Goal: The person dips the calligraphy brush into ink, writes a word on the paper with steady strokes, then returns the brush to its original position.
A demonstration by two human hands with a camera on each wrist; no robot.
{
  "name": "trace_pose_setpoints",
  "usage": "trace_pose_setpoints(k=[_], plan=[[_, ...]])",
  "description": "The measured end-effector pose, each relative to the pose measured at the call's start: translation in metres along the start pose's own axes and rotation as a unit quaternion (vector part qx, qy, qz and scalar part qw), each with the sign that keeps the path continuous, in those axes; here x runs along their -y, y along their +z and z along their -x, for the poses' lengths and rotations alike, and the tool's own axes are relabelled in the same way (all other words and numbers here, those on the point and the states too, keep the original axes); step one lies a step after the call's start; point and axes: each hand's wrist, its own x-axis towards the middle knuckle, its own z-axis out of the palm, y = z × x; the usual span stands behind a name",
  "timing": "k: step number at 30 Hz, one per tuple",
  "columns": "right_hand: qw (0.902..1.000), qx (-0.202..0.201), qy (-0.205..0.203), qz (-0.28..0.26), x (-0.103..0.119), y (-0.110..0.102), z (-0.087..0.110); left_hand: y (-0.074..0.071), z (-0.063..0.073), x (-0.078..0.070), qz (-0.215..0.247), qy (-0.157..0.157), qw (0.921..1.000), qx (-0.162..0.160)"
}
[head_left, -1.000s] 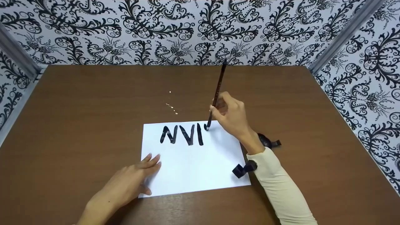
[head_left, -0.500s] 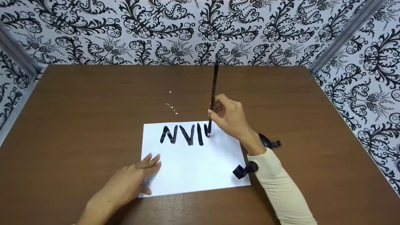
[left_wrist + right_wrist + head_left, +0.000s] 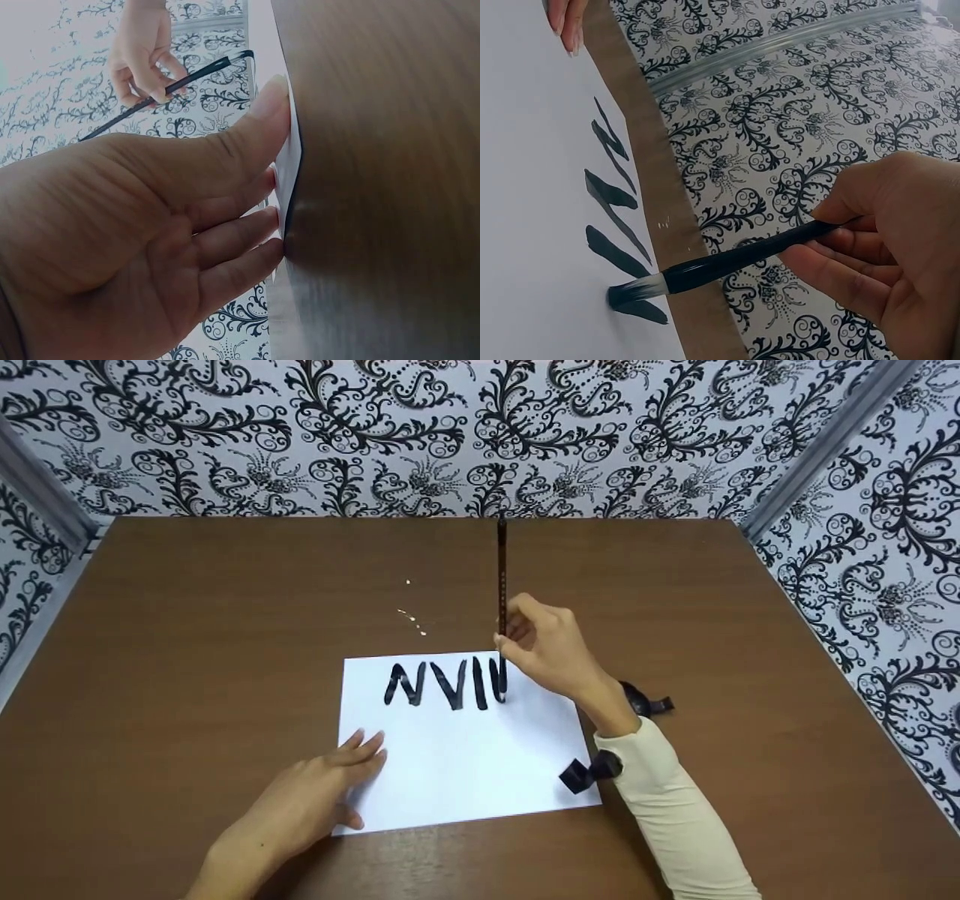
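Note:
A dark-handled paintbrush (image 3: 502,577) stands nearly upright in my right hand (image 3: 551,649), pinched between thumb and fingers. In the right wrist view its black-wet bristles (image 3: 634,291) press on a white sheet of paper (image 3: 465,765), at the lower end of a stroke. Several thick black painted strokes (image 3: 450,686) run along the sheet's far edge, the newest under the brush. My left hand (image 3: 300,795) rests on the sheet's near left corner with fingers spread; the left wrist view shows its thumb (image 3: 262,112) and fingertips at the slightly lifted paper edge.
The sheet lies on a brown wooden table (image 3: 225,660). Small pale specks (image 3: 412,619) mark the wood beyond it. Patterned black-and-white wallpaper (image 3: 390,435) rises behind the table. A black wrist camera mount (image 3: 589,771) sits by the right sleeve, over the paper's right edge.
My right hand has drawn the brush down toward me, lengthening the rightmost black stroke. The brush handle has swung from a rightward lean to nearly upright. My left hand stays in place.

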Motion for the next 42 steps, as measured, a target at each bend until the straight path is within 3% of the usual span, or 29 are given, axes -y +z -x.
trace_pose_setpoints(k=[6, 13, 17, 23, 31, 42], plan=[[1.0, 0.0, 0.001, 0.0, 0.002, -0.004, -0.001, 0.0, 0.0, 0.0, -0.003, 0.007, 1.0, -0.004], [0.9956, -0.075, -0.004, -0.056, -0.003, -0.013, -0.005, 0.0, 0.0, 0.001, -0.001, 0.0, 1.0, 0.001], [0.9921, -0.094, -0.015, -0.081, -0.01, -0.011, -0.005, 0.0, 0.001, 0.001, -0.01, 0.003, 0.9999, -0.002], [0.9931, -0.097, -0.02, -0.063, -0.018, -0.003, -0.005, 0.0, 0.001, 0.001, -0.012, 0.006, 0.9999, 0.0], [0.9942, -0.091, -0.043, -0.037, -0.001, -0.003, -0.007, 0.0, 0.0, 0.0, -0.011, 0.001, 0.9999, 0.006], [0.9941, -0.074, -0.07, -0.036, -0.028, 0.002, -0.003, -0.001, -0.001, -0.002, -0.006, -0.012, 0.9998, 0.012]])
